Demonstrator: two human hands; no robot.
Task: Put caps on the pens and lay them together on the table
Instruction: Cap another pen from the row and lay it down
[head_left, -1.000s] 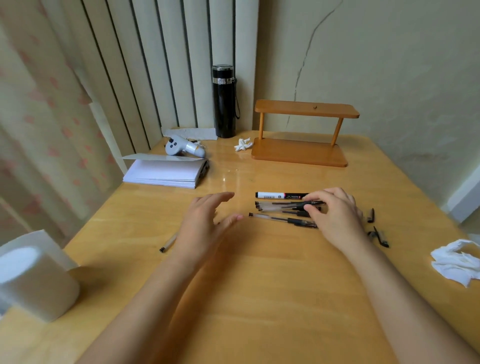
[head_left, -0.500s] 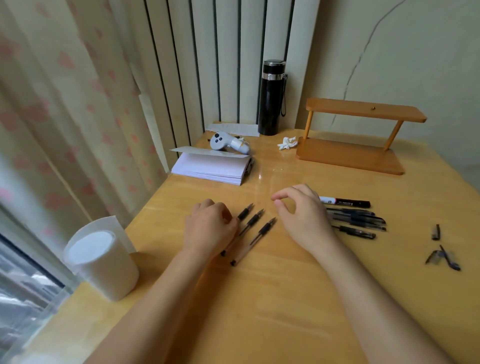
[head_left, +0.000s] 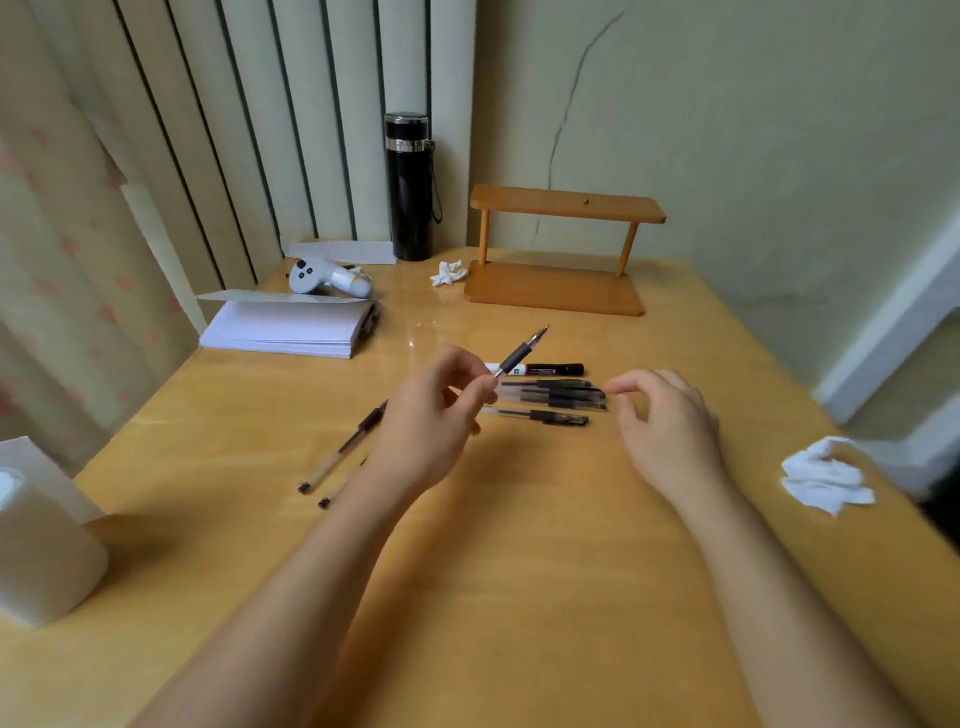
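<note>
The left hand (head_left: 434, 415), which half a second ago rested closed on three uncapped pens at the left of the counter (head_left: 519, 597), is now lifted with one of them pinched between its fingertips; two loose pens (head_left: 343, 452) are left lying on the wood beside that wrist. So the next pen has been taken up for capping. The held pen (head_left: 519, 353) is bare at the tip, and its long axis runs on a slant, barrel down in the fingers, point up and away toward the right, toward the wooden rack (head_left: 556, 286). The right hand (head_left: 670, 421) has drawn back from the left-hand group and hovers empty, fingers loosely curled and apart, just beside the row of finished pens (head_left: 550, 397), which lie side by side with their lengths running left to right. No loose cap shows in this view, so I judge the right hand must fetch one.
</note>
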